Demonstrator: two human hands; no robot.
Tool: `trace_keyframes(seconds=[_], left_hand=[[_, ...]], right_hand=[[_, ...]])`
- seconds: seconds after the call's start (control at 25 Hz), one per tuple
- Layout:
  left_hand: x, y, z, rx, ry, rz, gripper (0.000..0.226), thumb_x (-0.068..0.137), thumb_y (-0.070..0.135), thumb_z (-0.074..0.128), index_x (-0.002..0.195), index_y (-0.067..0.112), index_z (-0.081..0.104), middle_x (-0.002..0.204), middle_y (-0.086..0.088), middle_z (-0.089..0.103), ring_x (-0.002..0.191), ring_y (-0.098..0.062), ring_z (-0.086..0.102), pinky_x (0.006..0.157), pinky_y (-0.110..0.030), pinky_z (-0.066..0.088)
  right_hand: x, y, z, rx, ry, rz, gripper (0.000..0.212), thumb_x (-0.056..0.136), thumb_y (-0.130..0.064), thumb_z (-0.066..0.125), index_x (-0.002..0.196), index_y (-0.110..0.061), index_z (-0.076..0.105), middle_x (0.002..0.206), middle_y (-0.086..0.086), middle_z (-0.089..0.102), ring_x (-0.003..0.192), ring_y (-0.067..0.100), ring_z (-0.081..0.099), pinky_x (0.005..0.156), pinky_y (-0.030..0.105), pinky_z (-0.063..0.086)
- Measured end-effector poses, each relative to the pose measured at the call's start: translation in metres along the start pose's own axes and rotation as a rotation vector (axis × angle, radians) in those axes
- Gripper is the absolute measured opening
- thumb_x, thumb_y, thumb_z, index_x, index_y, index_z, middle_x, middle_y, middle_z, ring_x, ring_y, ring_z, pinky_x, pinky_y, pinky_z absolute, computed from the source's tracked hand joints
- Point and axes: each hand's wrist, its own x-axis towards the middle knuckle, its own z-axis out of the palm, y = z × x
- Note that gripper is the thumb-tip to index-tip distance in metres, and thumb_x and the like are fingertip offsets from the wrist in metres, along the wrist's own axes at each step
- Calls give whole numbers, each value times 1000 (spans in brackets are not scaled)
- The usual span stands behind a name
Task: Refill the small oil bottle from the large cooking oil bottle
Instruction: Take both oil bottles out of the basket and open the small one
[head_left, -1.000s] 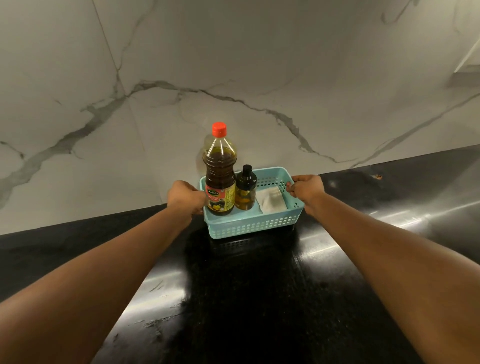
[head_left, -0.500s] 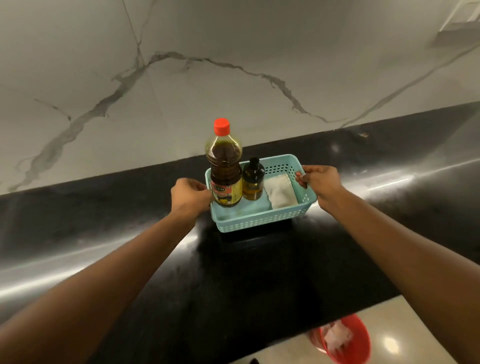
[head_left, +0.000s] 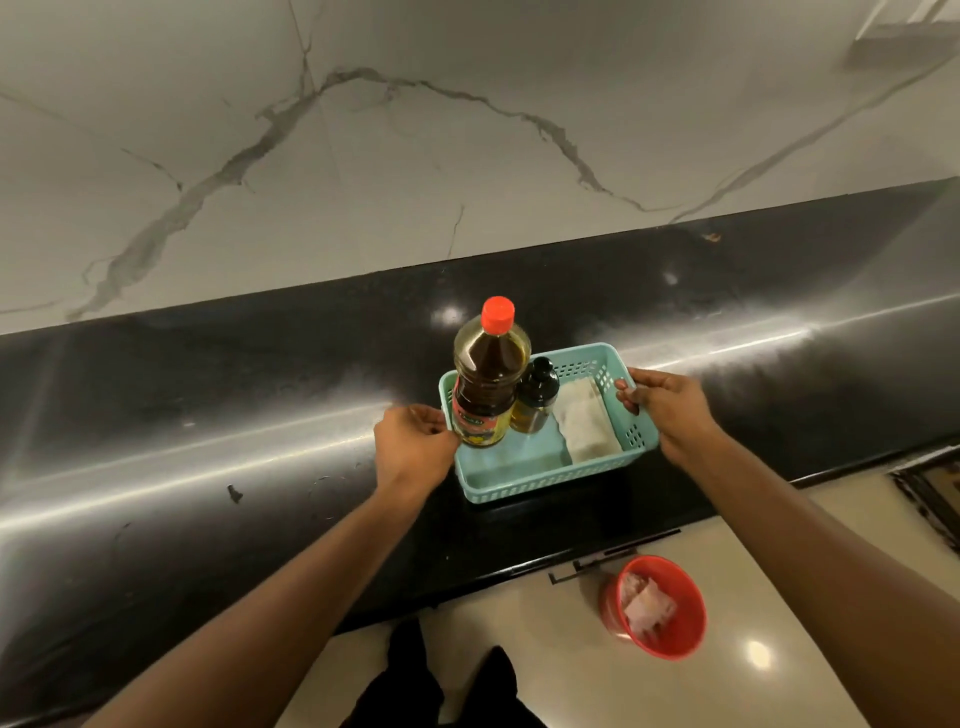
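Left hand (head_left: 415, 447) grips the basket (head_left: 519, 488)'s left rim, touching the large oil bottle (head_left: 485, 384); small bottle (head_left: 535, 397) just right of it, both upright near the tabletop (head_left: 208, 415)'s front edge. Right hand (head_left: 665, 405) grips the right rim; we judge the left nearer.

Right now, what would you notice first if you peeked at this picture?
The big cooking oil bottle with its bright red cap stands tallest, in the teal basket on the black counter. A left hand and right hand grip the basket's ends. A red bucket sits on the floor.
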Motion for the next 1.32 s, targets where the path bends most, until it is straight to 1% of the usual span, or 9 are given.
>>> trace_keyframes(seconds=[0.44,0.52,0.64,0.76,0.84,0.92,1.0,1.08,1.32], left_hand=[[-1,-21,-1,-44,-71,-30,13,81,2,87,88,10,80,82,-6,82,77,-23,81,77,-51,70],[2,-20,-8,-19,-135,-47,32,79,10,94,108,6,79,101,-6,83,88,-23,81,86,-51,69],[3,-12,-30,32,-218,53,95,73,26,102,155,18,54,144,5,62,130,-24,66,109,-48,58],[10,10,-48,-55,-273,270,104,75,25,100,164,25,45,164,2,53,147,-20,53,119,-46,50],[19,26,-52,-93,-351,334,95,77,20,99,160,21,52,156,2,62,145,-19,58,121,-45,49],[25,35,-52,-94,-420,387,83,78,15,98,152,16,61,142,1,74,134,-19,69,117,-50,54],[23,40,-50,-87,-432,420,76,78,12,98,147,15,66,132,1,79,124,-16,76,111,-51,59],[21,41,-48,-86,-405,435,74,78,11,98,146,17,68,128,3,81,120,-14,78,110,-50,60],[11,63,-82,-165,-394,544,63,81,11,95,140,19,73,123,1,83,117,-18,80,108,-50,61]], right_hand=[[-18,15,2,-93,26,-46,26,100,-8,71,125,-14,76,103,4,81,89,21,77,68,34,62],[-21,14,1,-215,32,-66,32,101,-11,70,133,-16,72,113,6,79,90,18,76,68,35,62],[-28,2,-8,-624,98,-348,52,99,-21,75,149,-22,60,146,7,66,118,23,71,93,42,63],[-51,-28,6,-654,-56,-706,63,92,-21,84,150,-28,59,139,-16,62,114,-2,64,90,7,49],[-65,-41,35,-633,-290,-737,76,86,-20,89,153,-30,54,136,-23,61,114,-14,60,93,2,49],[-72,-41,65,-618,-423,-728,83,82,-22,92,154,-33,53,138,-20,67,121,-8,64,107,19,53],[-73,-34,84,-611,-409,-731,76,80,-27,92,147,-39,57,128,-20,73,118,-2,69,107,35,58],[-74,-32,91,-591,-360,-745,68,79,-32,92,139,-40,61,119,-20,76,112,0,72,103,40,60],[-114,-84,90,-611,-371,-865,63,79,-21,93,136,-30,70,118,-18,78,109,-5,72,102,30,60]])
